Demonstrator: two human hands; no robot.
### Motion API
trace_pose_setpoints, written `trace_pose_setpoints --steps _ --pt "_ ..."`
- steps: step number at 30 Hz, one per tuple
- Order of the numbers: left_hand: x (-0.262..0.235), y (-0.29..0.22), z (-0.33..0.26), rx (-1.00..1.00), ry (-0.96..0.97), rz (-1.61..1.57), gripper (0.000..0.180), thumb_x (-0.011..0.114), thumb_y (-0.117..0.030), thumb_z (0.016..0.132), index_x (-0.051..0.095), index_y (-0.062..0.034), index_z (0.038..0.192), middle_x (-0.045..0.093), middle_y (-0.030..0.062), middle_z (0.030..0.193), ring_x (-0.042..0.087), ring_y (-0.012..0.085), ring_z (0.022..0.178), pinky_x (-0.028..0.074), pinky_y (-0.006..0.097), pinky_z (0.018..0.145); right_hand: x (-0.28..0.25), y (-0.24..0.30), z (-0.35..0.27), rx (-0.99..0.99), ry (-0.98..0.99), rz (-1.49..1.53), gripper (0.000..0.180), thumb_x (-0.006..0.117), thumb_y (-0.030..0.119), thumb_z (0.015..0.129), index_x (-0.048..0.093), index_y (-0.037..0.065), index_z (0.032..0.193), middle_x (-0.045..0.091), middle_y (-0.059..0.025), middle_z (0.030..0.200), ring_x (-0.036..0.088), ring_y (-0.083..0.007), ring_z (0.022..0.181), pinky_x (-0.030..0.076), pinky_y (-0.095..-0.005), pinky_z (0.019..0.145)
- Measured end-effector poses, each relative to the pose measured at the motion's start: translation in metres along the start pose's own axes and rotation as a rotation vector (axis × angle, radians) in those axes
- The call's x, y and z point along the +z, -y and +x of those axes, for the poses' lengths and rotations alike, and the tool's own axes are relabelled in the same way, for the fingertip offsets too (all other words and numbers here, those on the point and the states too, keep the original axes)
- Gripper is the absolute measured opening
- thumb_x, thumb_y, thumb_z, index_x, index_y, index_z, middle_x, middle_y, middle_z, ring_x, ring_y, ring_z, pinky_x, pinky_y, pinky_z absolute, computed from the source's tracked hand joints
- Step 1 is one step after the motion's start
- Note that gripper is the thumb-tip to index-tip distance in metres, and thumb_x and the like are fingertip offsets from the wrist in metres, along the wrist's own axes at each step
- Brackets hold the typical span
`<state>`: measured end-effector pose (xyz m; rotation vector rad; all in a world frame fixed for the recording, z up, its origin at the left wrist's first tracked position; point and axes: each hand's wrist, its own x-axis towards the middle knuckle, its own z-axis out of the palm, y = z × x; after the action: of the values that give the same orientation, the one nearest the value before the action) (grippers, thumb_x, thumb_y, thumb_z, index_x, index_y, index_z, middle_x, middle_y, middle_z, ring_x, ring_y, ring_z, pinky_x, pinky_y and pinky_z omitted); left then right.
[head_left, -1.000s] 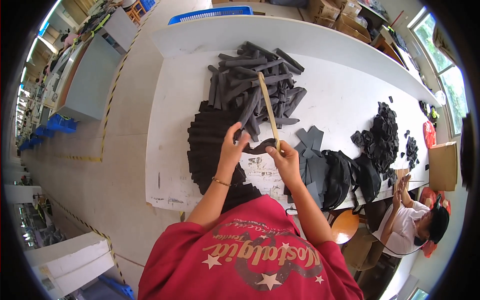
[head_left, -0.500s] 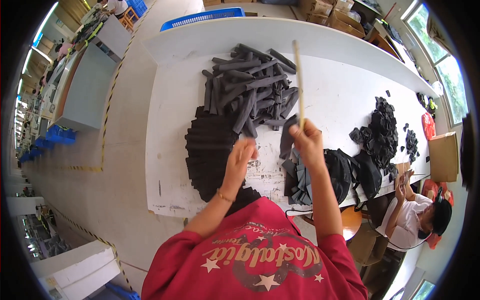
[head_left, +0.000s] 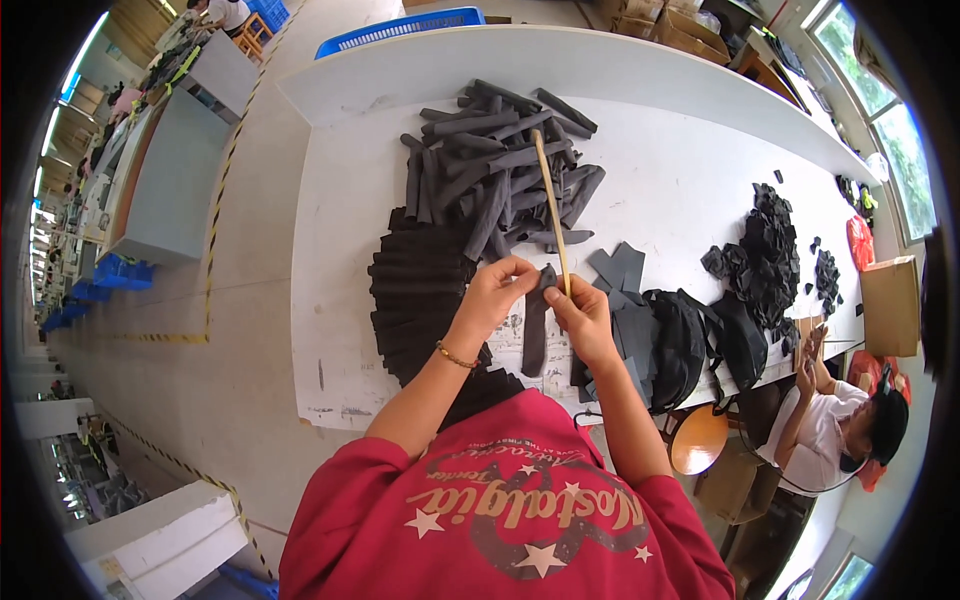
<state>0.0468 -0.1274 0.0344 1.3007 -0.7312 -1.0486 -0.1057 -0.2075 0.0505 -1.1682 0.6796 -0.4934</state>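
A dark grey fabric strip [head_left: 535, 335] hangs between my hands over the white table. My left hand [head_left: 492, 295] is closed, fingertips pinching the strip's top end. My right hand [head_left: 588, 322] is closed around the lower part of a thin wooden stick [head_left: 551, 195], its thumb and fingers close against the same strip. The stick points up and away, over a heap of dark grey fabric tubes [head_left: 485, 175]. Beside my left forearm lies an overlapping row of black fabric pieces [head_left: 415, 300]. Flat dark grey pieces [head_left: 632, 335] lie right of my right hand.
Black bags [head_left: 680, 345] rest near the table's front edge, with small black scraps [head_left: 765, 255] farther right. A raised white board [head_left: 600, 65] borders the far side, a blue basket [head_left: 400, 30] behind it. Another person [head_left: 835, 430] sits at right, hands raised, by a cardboard box [head_left: 890, 305].
My hands have come together, the left moving right to the strip and the right moving left and down with stick and strip. More flat pieces show where my right hand was.
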Motion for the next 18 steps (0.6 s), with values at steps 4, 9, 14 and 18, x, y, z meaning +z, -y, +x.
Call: trace_pose_setpoints --steps 4,9,14,18 --pt "0.009 0.005 0.001 0.036 -0.221 -0.12 0.022 0.056 -0.02 0.095 0.061 -0.0024 0.082 0.052 -0.0066 0.074 0.044 0.0016 0.067 0.036 0.019 0.059 0.005 -0.005 0.001 -0.017 0.009 -0.083 0.016 0.062 0.017 0.09 0.06 0.001 0.095 0.054 0.0053 0.068 0.037 0.0001 0.055 0.027 -0.0189 0.048" --pt "0.03 0.009 -0.024 0.038 -0.138 -0.006 0.042 0.059 -0.033 0.092 0.047 -0.0036 0.119 0.055 -0.0016 0.082 0.052 0.0042 0.065 0.041 0.02 0.053 0.01 -0.002 0.02 -0.242 -0.171 -0.463 0.016 0.062 0.014 0.09 0.061 -0.001 0.087 0.057 0.0008 0.068 0.05 -0.0069 0.066 0.042 -0.0249 0.059" --pt "-0.004 0.074 -0.079 -0.159 0.047 0.289 0.017 0.054 -0.015 0.093 0.064 -0.0034 0.098 0.053 0.0011 0.057 0.049 0.0075 0.05 0.041 0.023 0.05 -0.019 0.083 0.11 -0.39 -0.377 -0.243 0.031 0.058 0.029 0.093 0.063 -0.001 0.092 0.056 -0.0007 0.068 0.048 -0.0064 0.064 0.039 -0.0238 0.057" --pt "-0.037 0.107 -0.113 -0.019 0.043 0.785 0.015 0.065 -0.021 0.082 0.064 -0.0063 0.086 0.061 0.0074 0.07 0.06 0.0197 0.061 0.046 0.032 0.056 -0.034 0.051 0.125 -0.372 -0.26 -0.5 0.037 0.049 0.035 0.098 0.058 -0.001 0.099 0.058 -0.0032 0.069 0.049 -0.0091 0.064 0.039 -0.024 0.06"
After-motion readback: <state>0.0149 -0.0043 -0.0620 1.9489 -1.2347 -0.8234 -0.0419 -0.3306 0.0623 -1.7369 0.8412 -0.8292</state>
